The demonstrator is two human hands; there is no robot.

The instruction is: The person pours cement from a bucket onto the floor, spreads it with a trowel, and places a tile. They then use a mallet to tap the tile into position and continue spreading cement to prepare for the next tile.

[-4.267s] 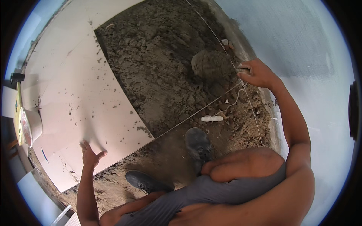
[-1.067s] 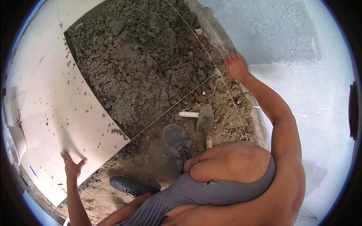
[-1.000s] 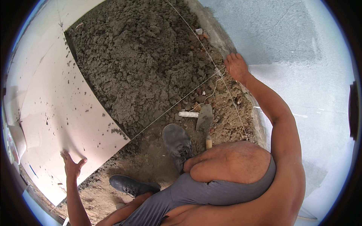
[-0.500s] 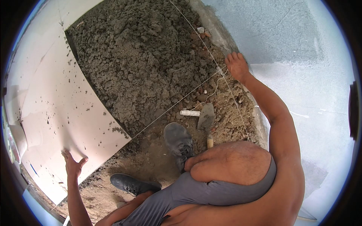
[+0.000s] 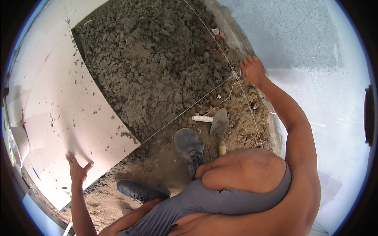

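Observation:
My left hand [image 5: 80,169] lies with fingers spread on a large pale floor tile [image 5: 51,110], near its front edge. My right hand [image 5: 253,70] is at the foot of the wall, fingers curled together; what they hold, if anything, is hidden. Close to its thumb, two taut white strings [image 5: 193,104] cross in a small knot. From there a loose end runs to a white spool of string [image 5: 202,118] on the ground. Beside the spool lies a trowel [image 5: 219,122], its wooden handle [image 5: 222,149] partly behind my bent knee. Dark bits of mortar dot the tile.
A wide bed of damp grey mortar [image 5: 149,59] fills the space between the tile and the wall [image 5: 307,94]. Stone chips and brick bits [image 5: 219,34] lie along the wall's foot. My shoes [image 5: 189,146] rest on bare sandy ground. A pale bucket-like object [image 5: 19,141] stands far left.
The whole view has shifted slightly, so the scene sits a little farther right and lower. Both hands keep about the same places on the tile and by the wall.

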